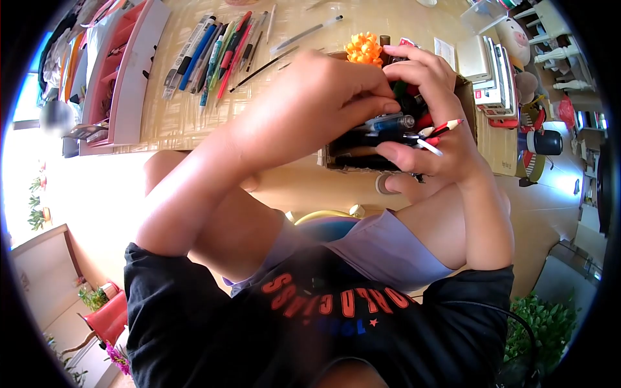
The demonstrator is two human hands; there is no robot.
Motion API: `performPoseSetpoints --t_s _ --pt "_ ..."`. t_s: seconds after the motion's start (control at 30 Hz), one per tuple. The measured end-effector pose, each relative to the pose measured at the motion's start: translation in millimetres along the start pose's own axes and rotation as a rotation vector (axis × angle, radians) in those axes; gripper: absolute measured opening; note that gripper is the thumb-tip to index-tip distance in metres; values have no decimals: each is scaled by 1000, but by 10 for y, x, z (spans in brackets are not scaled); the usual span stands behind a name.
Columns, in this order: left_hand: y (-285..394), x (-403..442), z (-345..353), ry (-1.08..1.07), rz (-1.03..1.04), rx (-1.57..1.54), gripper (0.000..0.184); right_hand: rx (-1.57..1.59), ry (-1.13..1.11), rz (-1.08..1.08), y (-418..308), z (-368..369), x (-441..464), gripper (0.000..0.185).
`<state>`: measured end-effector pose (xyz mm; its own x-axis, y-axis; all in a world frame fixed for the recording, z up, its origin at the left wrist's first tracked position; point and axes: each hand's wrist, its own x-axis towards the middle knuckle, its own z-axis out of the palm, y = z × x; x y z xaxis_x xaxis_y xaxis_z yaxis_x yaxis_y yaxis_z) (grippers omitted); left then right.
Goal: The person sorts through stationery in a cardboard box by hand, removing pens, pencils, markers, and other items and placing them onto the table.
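A brown cardboard box (467, 107) full of pens stands at the table's front edge. My left hand (323, 87) reaches over it, thumb and fingertips pressed together. What they pinch is hidden. My right hand (440, 107) curves round a bunch of pens at the box's right side, thumb below and fingers above. Within its curve show a clear pen with blue parts (393, 123), a red pencil with a sharpened tip (446, 127) and a white stick (430, 147). An orange knobbly topper (364, 50) rises behind the hands.
Several pens and markers (213, 55) lie in a row on the table (291, 19) at the left. A clear pen (307, 33) lies beyond my left hand. A white-and-pink shelf unit (129, 71) borders the left side. Stacked books (491, 81) stand at the right.
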<state>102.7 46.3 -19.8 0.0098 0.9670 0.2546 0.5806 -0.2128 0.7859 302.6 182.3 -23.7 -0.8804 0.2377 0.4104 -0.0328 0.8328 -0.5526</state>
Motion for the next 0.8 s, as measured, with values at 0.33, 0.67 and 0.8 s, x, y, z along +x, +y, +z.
performPoseSetpoints --t_s 0.33,0.67,0.8 --pt "-48 -59 19 -242 191 520 47 -109 -68 -154 110 -15 61 61" --pt "-85 -99 136 -79 258 620 47 -45 -54 -96 71 6 33 36" --pt "-92 -23 163 -189 184 602 41 -55 -57 -91 74 14 27 39"
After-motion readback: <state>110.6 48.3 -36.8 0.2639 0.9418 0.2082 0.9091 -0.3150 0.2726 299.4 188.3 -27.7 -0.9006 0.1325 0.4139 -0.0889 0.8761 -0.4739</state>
